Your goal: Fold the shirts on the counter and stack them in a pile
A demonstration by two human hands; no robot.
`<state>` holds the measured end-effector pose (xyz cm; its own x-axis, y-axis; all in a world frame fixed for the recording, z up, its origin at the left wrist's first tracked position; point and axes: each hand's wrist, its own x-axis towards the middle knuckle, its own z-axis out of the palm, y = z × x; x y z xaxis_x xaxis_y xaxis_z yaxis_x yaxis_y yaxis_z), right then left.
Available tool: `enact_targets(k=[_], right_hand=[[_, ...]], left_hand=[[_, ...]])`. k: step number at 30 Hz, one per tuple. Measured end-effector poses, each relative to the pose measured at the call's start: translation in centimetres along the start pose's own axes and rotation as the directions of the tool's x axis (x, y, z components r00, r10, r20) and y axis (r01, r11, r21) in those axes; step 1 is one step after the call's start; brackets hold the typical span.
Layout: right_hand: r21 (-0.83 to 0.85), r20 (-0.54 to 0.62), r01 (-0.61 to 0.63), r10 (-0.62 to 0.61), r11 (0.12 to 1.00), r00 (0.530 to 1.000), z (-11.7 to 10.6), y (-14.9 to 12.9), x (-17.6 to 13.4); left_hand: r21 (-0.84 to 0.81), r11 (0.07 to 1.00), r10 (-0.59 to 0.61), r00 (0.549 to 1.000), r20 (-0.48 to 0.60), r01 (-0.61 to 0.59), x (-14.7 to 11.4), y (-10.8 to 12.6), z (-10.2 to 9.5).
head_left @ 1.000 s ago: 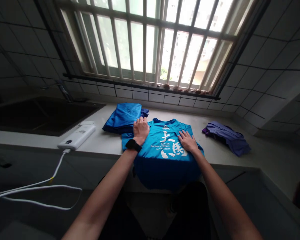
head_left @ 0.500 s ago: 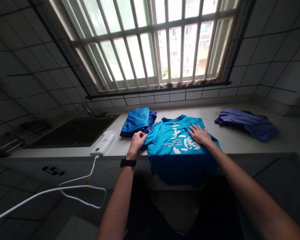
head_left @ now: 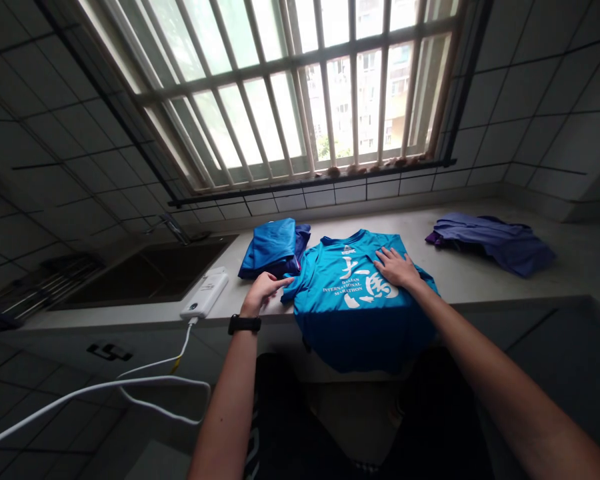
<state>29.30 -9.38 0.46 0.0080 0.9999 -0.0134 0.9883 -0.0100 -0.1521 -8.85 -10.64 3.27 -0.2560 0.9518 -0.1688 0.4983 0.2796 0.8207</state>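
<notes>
A blue T-shirt [head_left: 350, 287] with white lettering lies spread on the counter, its lower part hanging over the front edge. My right hand [head_left: 396, 267] rests flat on its chest, fingers spread. At the left sleeve is my left hand [head_left: 265, 291], index finger stretched toward the sleeve's edge and the thumb side apart from it; the other fingers are partly curled. No cloth shows gripped in that hand. Just beyond it sits a folded stack of blue and dark blue clothes [head_left: 273, 245].
A crumpled purple-blue garment [head_left: 490, 240] lies on the right of the counter [head_left: 473, 270]. To the left are a sunken sink [head_left: 145, 273] with a faucet [head_left: 174, 228] and a white power bank [head_left: 205, 293]. Its white cable [head_left: 105, 381] loops down in front of the cabinet.
My left hand has let go of the sleeve edge and moved slightly left, its fingers straightening. The right hand stays flat on the T-shirt. The view has shifted slightly.
</notes>
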Motion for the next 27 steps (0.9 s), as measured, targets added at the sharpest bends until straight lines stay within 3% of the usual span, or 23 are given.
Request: enact_targets(k=[5, 8, 11, 15, 18, 20, 21, 23, 25, 27], right_hand=[[0.0, 0.0, 0.0, 0.0, 1.0, 1.0, 0.0, -0.1, 0.0], [0.024, 0.0, 0.001, -0.001, 1.0, 1.0, -0.1, 0.0, 0.1], [0.034, 0.002, 0.008, -0.008, 0.999, 1.0, -0.1, 0.1, 0.1], [0.035, 0.0, 0.008, -0.008, 0.999, 1.0, -0.1, 0.0, 0.1], [0.038, 0.001, 0.004, -0.005, 0.999, 1.0, -0.2, -0.1, -0.1], [0.042, 0.002, 0.003, -0.003, 0.999, 1.0, -0.2, -0.1, -0.2], [0.042, 0.0, 0.003, -0.003, 0.999, 1.0, -0.2, -0.2, -0.2], [0.041, -0.006, 0.004, -0.003, 0.999, 1.0, -0.2, -0.1, -0.1], [0.039, -0.007, 0.005, -0.004, 0.999, 1.0, -0.1, 0.0, 0.0], [0.038, -0.002, 0.004, -0.004, 0.999, 1.0, -0.1, 0.0, 0.0]], left_hand=[[0.035, 0.986, 0.159, 0.978, 0.136, -0.165, 0.0, 1.0, 1.3], [-0.053, 0.962, 0.273, 0.943, 0.188, -0.268, -0.1, 1.3, 1.6], [-0.194, 0.916, 0.376, 0.921, 0.104, -0.352, 0.2, 1.3, 1.2], [-0.215, 0.926, 0.296, 0.95, -0.099, -0.31, 1.3, 1.3, 0.1], [-0.196, 0.897, 0.333, 0.897, -0.292, -0.397, 2.1, 1.5, -0.6], [-0.223, 0.854, 0.38, 0.857, -0.349, -0.47, 2.3, 1.7, -0.9], [-0.238, 0.847, 0.382, 0.857, -0.347, -0.474, 2.3, 1.8, -1.0], [-0.248, 0.882, 0.331, 0.901, -0.282, -0.401, 2.0, 2.0, -1.2], [-0.209, 0.938, 0.254, 0.958, -0.136, -0.278, 1.5, 2.2, -1.4], [-0.125, 0.969, 0.215, 0.977, 0.013, -0.211, 1.2, 2.3, -1.5]])
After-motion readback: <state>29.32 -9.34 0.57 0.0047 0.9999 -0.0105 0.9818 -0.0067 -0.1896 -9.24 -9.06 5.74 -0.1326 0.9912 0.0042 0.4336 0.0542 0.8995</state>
